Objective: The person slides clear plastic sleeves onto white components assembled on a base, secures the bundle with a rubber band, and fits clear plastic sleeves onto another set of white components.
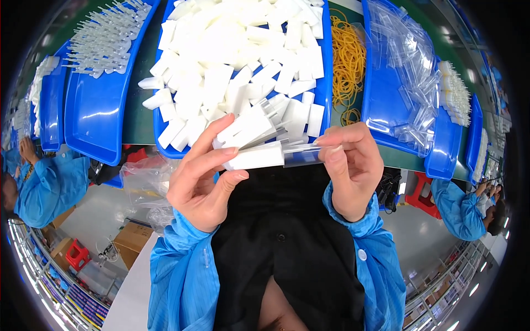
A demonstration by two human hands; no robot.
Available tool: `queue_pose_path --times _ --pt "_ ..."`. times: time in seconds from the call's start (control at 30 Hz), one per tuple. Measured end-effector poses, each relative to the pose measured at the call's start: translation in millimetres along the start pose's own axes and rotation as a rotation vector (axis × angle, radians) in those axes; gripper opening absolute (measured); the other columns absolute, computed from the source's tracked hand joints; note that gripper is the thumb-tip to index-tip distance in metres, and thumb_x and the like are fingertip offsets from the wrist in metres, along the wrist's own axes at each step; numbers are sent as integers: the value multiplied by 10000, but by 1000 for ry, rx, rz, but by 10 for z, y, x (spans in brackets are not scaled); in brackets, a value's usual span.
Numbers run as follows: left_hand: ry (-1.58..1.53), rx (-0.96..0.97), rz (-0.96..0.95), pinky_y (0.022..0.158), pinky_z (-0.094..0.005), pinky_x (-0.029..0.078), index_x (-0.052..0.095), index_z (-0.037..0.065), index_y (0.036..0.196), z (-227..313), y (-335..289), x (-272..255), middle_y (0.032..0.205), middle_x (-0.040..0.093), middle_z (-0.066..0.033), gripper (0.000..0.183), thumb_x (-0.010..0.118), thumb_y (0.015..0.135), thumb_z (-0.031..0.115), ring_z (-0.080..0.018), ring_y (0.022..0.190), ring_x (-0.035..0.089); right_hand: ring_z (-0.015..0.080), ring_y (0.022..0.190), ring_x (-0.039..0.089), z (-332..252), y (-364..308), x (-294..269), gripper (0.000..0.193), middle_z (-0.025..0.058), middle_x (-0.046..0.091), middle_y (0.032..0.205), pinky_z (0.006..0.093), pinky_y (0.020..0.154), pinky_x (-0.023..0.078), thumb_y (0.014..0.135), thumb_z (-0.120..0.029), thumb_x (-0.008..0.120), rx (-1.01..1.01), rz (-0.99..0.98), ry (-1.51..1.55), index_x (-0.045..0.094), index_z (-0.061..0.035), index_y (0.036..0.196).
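My left hand (200, 185) is closed around a small bunch of white blocks (251, 128), some with thin clear plastic ends sticking out to the right. The lowest white block (255, 156) points right, between my left thumb and fingers. A clear plastic sleeve (302, 155) extends from its right end. My right hand (356, 171) pinches the sleeve's far end between thumb and fingers. Behind both hands, a blue tray (327, 83) holds a heap of similar white blocks (218, 83); its middle is washed out by glare.
Yellow rubber bands (346, 60) lie right of the tray. Further right, a blue bin (381, 124) holds clear plastic sleeves (406, 60). On the left, another blue bin (94, 118) carries white thin-stemmed parts (105, 41). People in blue sit at both sides.
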State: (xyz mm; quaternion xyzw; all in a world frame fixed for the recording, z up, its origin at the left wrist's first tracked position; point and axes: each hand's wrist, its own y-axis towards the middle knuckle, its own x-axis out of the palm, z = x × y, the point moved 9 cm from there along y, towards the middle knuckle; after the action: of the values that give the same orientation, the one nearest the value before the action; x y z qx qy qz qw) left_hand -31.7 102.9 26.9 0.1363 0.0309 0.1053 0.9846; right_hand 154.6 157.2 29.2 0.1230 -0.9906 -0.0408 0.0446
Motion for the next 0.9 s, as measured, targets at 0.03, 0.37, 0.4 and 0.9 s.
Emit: queue_pose_path --times 0.03,0.37,0.4,0.9 --pt "1 0 1 742 -277 501 580 -5 988 3 0 4 1184 504 -266 307 705 708 8 -278 1037 556 -12 544 374 0 -6 16 116 -19 522 680 148 476 244 843 -60 582 0 -1 1 523 0 922" --pt "-93 -26 -90 817 -342 466 592 -3 963 -3 18 87 1169 505 -264 196 630 770 0 -302 1058 536 77 527 395 -141 -77 42 185 25 497 673 207 487 294 798 -16 600 -362 20 -117 515 -4 962" --pt "-40 18 -108 854 -362 444 602 0 955 22 26 97 1164 505 -262 178 622 778 14 -308 1070 526 106 531 422 -201 -110 73 217 40 514 686 224 487 311 781 -14 615 -449 -23 -127 515 -9 973" --pt "-77 49 -266 820 -361 461 673 37 874 138 107 214 1171 487 -225 213 740 674 69 -307 1015 546 165 552 476 -274 -246 188 285 80 558 743 248 484 356 754 -68 668 -542 -86 -80 542 -31 1006"
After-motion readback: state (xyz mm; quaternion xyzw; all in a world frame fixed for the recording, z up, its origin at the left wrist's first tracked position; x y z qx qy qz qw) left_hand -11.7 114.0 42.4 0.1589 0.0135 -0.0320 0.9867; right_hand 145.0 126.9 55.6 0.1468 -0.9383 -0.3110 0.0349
